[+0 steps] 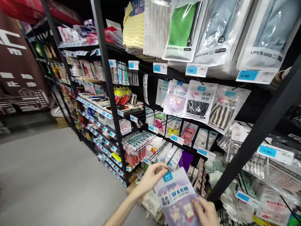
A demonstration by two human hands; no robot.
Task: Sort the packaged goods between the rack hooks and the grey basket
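Note:
A light purple hot water bag package (176,196), printed "WARM", is held up in front of the shelves at the bottom of the view. My left hand (152,177) pinches its top left edge between thumb and bent fingers, beside the blue label. At the lower right edge, my right hand (205,211) grips it with the thumb on the front; the fingers behind are hidden. The package leans, and its bottom is cut off by the frame. A similar purple package (175,99) hangs on the rack above, next to a sleeve package (199,102) with black fabric.
A slanting black post (256,131) rises just right of my right hand. Another black post (109,81) stands to the left, before shelves of packaged goods. Price tags (176,139) stick out on hooks. Grey floor (54,175) lies to the left.

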